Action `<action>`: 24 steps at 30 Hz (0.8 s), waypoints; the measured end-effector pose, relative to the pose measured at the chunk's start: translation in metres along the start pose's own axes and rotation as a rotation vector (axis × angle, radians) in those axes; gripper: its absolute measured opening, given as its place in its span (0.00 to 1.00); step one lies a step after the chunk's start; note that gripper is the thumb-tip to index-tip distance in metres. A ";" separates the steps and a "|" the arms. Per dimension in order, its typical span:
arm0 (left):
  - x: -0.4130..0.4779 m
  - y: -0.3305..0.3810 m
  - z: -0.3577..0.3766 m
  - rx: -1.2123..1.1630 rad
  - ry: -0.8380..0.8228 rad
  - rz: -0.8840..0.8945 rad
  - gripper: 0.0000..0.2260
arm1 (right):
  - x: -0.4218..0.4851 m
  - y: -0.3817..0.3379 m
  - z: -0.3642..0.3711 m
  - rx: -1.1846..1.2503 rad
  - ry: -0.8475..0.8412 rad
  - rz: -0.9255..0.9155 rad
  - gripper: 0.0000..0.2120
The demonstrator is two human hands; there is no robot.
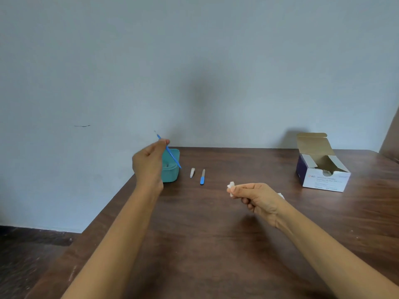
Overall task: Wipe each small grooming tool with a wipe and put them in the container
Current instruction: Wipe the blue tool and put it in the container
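Pinched between thumb and fingertips of the left hand (pixel 149 162), a thin blue stick tool (pixel 172 157) is held slantwise at centre left of the frame, with the other fingers curled in. Its lower tip is seen against the right rim of the container; whether it touches cannot be told. A crumpled white wipe (pixel 231 187) is pinched at the fingertips of the right hand (pixel 257 200), right of centre, raised off the table and well apart from the stick tool.

- Dark wooden table (pixel 216 244): the lower half of the frame is filled by it.
- Alcohol swab box (pixel 321 169): open, flap up, at the right edge.
- Teal container (pixel 172 172): at centre left, partly hidden behind the left hand. Its contents cannot be made out.
- Blue-handled nail file (pixel 202 177): lying flat on the table, near the container's right side.
- Small white tool (pixel 192 173): lying between container and file. Its type is too small to tell.
- White scrap (pixel 281 195): glimpsed behind the right hand. It cannot be identified.

Progress, as judged: the task is early to midway. The stick tool is probably wiped and about to be dropped in, since wipe and tool are held apart beside the container. Two tools are left on the table, not yet wiped or stowed.
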State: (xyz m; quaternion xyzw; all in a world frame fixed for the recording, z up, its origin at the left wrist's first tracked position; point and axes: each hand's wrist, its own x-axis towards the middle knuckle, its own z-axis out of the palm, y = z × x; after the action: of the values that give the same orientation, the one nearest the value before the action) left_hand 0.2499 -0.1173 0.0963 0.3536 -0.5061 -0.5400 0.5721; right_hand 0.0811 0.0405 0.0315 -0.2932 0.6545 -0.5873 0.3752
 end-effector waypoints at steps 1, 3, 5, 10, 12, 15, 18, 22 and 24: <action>0.009 0.003 -0.001 0.058 0.020 0.038 0.04 | 0.006 -0.003 0.003 -0.004 0.001 0.000 0.03; 0.029 0.004 -0.001 0.209 0.054 0.092 0.05 | 0.021 -0.006 0.013 -0.003 0.013 0.000 0.04; 0.051 0.000 0.000 0.390 0.063 0.132 0.08 | 0.035 -0.007 0.025 0.016 0.035 -0.003 0.05; 0.093 -0.018 0.007 0.887 0.044 0.166 0.08 | 0.062 -0.002 0.057 0.124 0.154 -0.080 0.05; 0.107 -0.025 0.010 1.070 0.025 0.164 0.09 | 0.068 0.007 0.067 0.101 0.211 -0.158 0.04; 0.127 -0.039 0.014 1.286 0.034 0.192 0.11 | 0.076 0.023 0.075 -0.025 0.261 -0.277 0.05; 0.142 -0.052 0.020 1.453 0.025 0.239 0.11 | 0.082 0.028 0.074 -0.071 0.247 -0.309 0.07; 0.153 -0.066 0.026 1.580 -0.017 0.234 0.08 | 0.086 0.030 0.074 -0.067 0.231 -0.310 0.05; 0.155 -0.072 0.029 1.649 -0.047 0.218 0.05 | 0.087 0.031 0.075 -0.100 0.219 -0.313 0.06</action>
State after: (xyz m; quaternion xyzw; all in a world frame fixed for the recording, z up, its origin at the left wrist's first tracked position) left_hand 0.1885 -0.2769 0.0656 0.5969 -0.7826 0.0552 0.1681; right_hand 0.0982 -0.0687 -0.0141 -0.3439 0.6661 -0.6337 0.1910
